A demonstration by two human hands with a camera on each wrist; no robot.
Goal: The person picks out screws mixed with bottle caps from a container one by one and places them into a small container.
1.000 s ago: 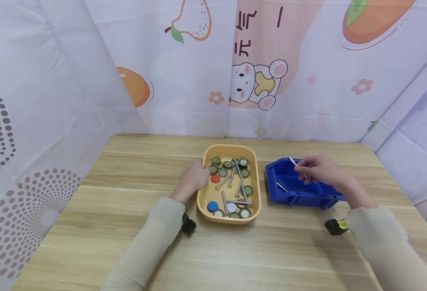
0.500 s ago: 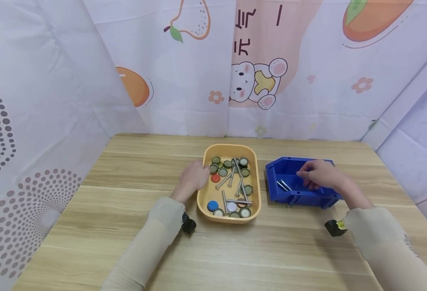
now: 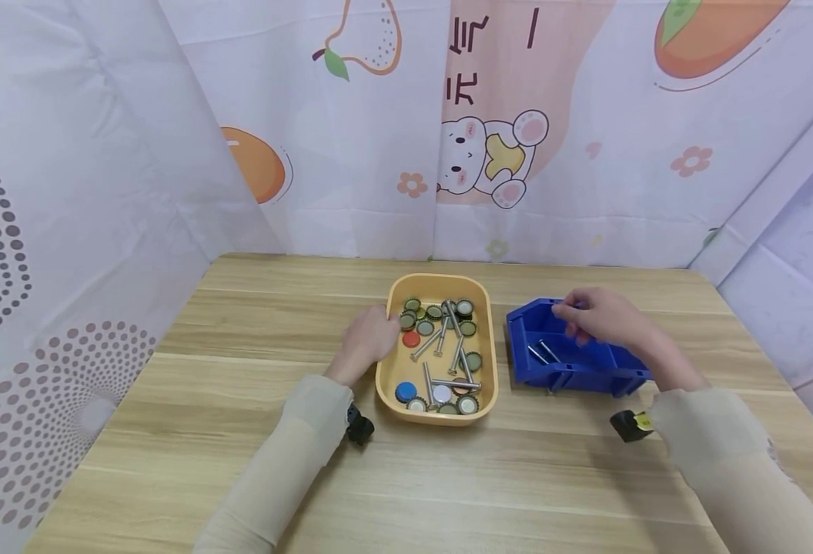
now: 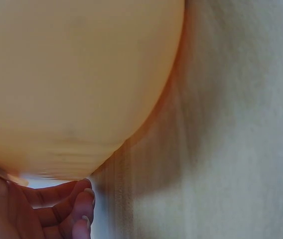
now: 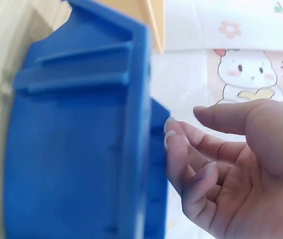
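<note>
My left hand grips the left rim of a yellow plastic tray; in the left wrist view its curled fingers are at the tray's edge. Inside the tray lie several bottle caps, among them a blue cap and a red cap, mixed with several silver bolts. My right hand hovers over the blue bin, thumb and fingers apart and holding nothing, as the right wrist view confirms. Two bolts rest in the bin's left compartment.
Both containers stand on a wood-grain table, the bin just right of the tray with a narrow gap between. A printed curtain hangs behind the table's far edge, and more cloth hangs at both sides.
The bolt held by my right hand one second ago was let go into the bin, beside another bolt. That hand then rose slightly, toward the far edge. My left hand stays on the tray.
</note>
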